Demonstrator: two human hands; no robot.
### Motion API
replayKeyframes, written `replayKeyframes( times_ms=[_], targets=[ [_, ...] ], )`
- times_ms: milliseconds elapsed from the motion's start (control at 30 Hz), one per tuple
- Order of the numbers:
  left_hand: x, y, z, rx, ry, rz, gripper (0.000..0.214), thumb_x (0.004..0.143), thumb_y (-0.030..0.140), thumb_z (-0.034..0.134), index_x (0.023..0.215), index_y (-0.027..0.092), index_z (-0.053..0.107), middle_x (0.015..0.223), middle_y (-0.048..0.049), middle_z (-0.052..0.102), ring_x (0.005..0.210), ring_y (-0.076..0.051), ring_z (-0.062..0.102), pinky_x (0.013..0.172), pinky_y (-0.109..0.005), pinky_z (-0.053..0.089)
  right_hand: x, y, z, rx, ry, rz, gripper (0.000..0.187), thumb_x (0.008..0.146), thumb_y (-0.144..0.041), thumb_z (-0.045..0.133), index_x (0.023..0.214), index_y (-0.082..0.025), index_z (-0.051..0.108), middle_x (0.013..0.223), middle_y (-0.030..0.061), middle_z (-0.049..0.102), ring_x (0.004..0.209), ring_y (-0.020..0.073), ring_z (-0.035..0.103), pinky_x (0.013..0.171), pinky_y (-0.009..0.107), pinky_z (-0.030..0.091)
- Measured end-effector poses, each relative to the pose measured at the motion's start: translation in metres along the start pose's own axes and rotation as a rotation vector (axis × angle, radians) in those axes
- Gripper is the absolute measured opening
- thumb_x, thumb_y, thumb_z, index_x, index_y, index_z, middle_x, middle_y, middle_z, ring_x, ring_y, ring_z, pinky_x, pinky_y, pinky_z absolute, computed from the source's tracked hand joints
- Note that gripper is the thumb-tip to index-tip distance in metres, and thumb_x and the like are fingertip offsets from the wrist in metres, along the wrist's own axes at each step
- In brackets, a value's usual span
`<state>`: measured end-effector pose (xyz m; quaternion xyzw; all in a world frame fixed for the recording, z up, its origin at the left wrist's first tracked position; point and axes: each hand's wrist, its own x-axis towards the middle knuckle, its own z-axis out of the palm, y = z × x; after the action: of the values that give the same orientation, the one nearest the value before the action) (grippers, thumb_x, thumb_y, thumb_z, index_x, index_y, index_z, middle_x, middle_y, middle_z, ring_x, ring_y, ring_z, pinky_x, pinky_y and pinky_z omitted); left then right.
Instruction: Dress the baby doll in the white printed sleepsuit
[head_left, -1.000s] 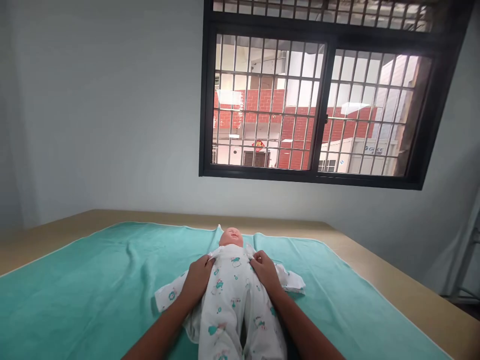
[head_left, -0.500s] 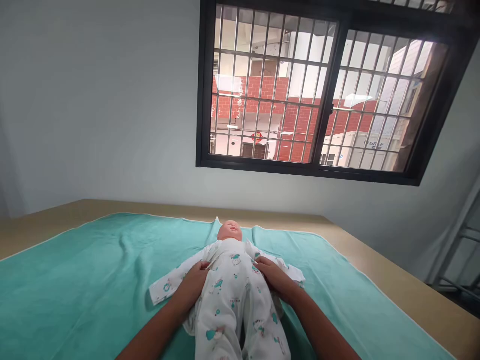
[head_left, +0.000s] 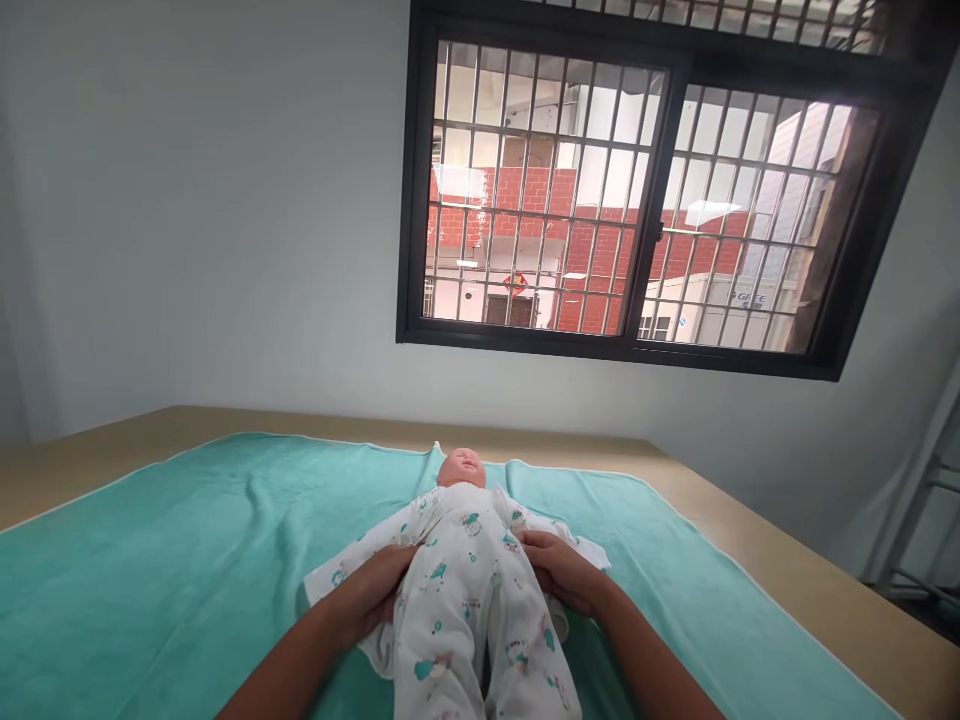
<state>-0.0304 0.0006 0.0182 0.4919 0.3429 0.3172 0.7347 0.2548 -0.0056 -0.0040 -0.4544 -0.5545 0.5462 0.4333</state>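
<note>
A baby doll [head_left: 463, 468] lies on its back on a teal blanket [head_left: 225, 540], head toward the wall. It wears white printed clothes [head_left: 469, 580], with long sleeves spread outward and trouser legs toward me. My left hand [head_left: 379, 588] is at the left side of the doll's waist, closed on the cloth there, fingertips partly hidden. On the opposite side my right hand [head_left: 561, 570] is closed at the clothes too, thumb side up, its other fingers tucked down beside the doll. Loose cloth hangs out below both hands.
The blanket covers much of a light wooden table [head_left: 720, 500], whose edge shows at the back and right. Behind it is a pale wall [head_left: 225, 220] with a black-framed barred window [head_left: 637, 200]. A grey metal frame [head_left: 919, 510] stands at the far right.
Both hands have moved slightly down along the doll's sides, their fingers reaching lower around the clothes. The view has tilted up a little. The doll stays in place.
</note>
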Motion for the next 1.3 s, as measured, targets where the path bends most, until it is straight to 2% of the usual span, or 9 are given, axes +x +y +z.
replayKeyframes(
  times_ms=[67, 167, 267, 433, 567, 800, 967, 1100, 1300],
  targets=[
    [-0.001, 0.002, 0.004, -0.082, -0.032, -0.016, 0.036, 0.073, 0.042, 0.073, 0.099, 0.016, 0.07, 0.088, -0.0101, 0.076, 0.092, -0.029, 0.071, 0.082, -0.037, 0.056, 0.001, 0.001, -0.003, 0.132, -0.088, 0.095, 0.029, 0.07, -0.042, 0.077, 0.083, -0.018, 0.067, 0.075, 0.0004, 0.063, 0.067, 0.0113, 0.058, 0.064, 0.025, 0.046],
    [-0.001, 0.002, 0.008, -0.189, -0.045, -0.017, 0.033, 0.074, 0.035, 0.072, 0.101, 0.016, 0.07, 0.096, -0.0103, 0.076, 0.1, -0.03, 0.069, 0.089, -0.038, 0.055, 0.001, 0.0, -0.005, 0.18, -0.117, 0.121, 0.028, 0.067, -0.034, 0.08, 0.083, -0.016, 0.066, 0.076, -0.0011, 0.063, 0.065, 0.0083, 0.055, 0.062, 0.022, 0.043],
    [0.004, -0.002, 0.011, -0.241, -0.013, 0.012, 0.03, 0.075, 0.03, 0.069, 0.102, 0.016, 0.07, 0.101, -0.0096, 0.075, 0.106, -0.029, 0.067, 0.093, -0.039, 0.054, 0.0, -0.002, -0.003, 0.174, -0.11, 0.106, 0.028, 0.064, -0.031, 0.082, 0.078, -0.016, 0.063, 0.071, -0.0037, 0.059, 0.06, 0.0067, 0.049, 0.057, 0.021, 0.037],
    [0.009, -0.008, 0.01, -0.244, 0.095, 0.073, 0.032, 0.078, 0.034, 0.064, 0.104, 0.016, 0.069, 0.108, -0.0091, 0.074, 0.107, -0.028, 0.066, 0.092, -0.04, 0.054, 0.002, -0.001, 0.001, 0.224, -0.082, 0.043, 0.026, 0.068, -0.03, 0.076, 0.072, -0.018, 0.053, 0.063, -0.0067, 0.049, 0.055, 0.006, 0.04, 0.052, 0.02, 0.028],
    [0.009, -0.006, 0.011, -0.209, 0.139, 0.096, 0.039, 0.075, 0.037, 0.068, 0.107, 0.015, 0.067, 0.107, -0.0101, 0.074, 0.106, -0.03, 0.066, 0.091, -0.041, 0.054, 0.01, 0.008, 0.002, 0.212, -0.018, -0.01, 0.025, 0.069, -0.025, 0.071, 0.07, -0.02, 0.046, 0.059, -0.0085, 0.044, 0.052, 0.0054, 0.032, 0.051, 0.021, 0.023],
    [0.005, -0.003, 0.017, -0.168, 0.139, 0.156, 0.044, 0.074, 0.04, 0.071, 0.109, 0.014, 0.066, 0.11, -0.011, 0.073, 0.108, -0.03, 0.065, 0.091, -0.041, 0.053, 0.02, 0.017, 0.006, 0.152, 0.112, -0.081, 0.036, 0.067, -0.033, 0.073, 0.065, -0.02, 0.04, 0.059, -0.0084, 0.043, 0.054, 0.007, 0.031, 0.053, 0.023, 0.022],
    [0.004, -0.004, 0.017, -0.159, 0.132, 0.188, 0.045, 0.073, 0.044, 0.073, 0.104, 0.013, 0.068, 0.112, -0.0115, 0.072, 0.11, -0.03, 0.063, 0.092, -0.039, 0.053, 0.023, 0.019, 0.009, 0.139, 0.156, -0.131, 0.042, 0.065, -0.04, 0.076, 0.064, -0.02, 0.039, 0.06, -0.0075, 0.044, 0.058, 0.008, 0.032, 0.055, 0.024, 0.023],
    [0.005, -0.005, 0.016, -0.187, 0.135, 0.209, 0.045, 0.071, 0.045, 0.076, 0.102, 0.013, 0.069, 0.113, -0.0115, 0.072, 0.112, -0.029, 0.063, 0.093, -0.038, 0.052, 0.024, 0.02, 0.009, 0.154, 0.146, -0.147, 0.042, 0.062, -0.035, 0.078, 0.064, -0.02, 0.038, 0.061, -0.0073, 0.044, 0.058, 0.0079, 0.033, 0.055, 0.023, 0.025],
    [0.006, -0.009, 0.014, -0.207, 0.093, 0.232, 0.04, 0.073, 0.042, 0.075, 0.101, 0.014, 0.07, 0.112, -0.0115, 0.072, 0.11, -0.029, 0.064, 0.094, -0.038, 0.052, 0.025, 0.018, 0.012, 0.249, 0.07, -0.17, 0.043, 0.056, -0.028, 0.082, 0.069, -0.021, 0.042, 0.067, -0.0056, 0.05, 0.062, 0.0101, 0.042, 0.058, 0.024, 0.033]
  ],
)
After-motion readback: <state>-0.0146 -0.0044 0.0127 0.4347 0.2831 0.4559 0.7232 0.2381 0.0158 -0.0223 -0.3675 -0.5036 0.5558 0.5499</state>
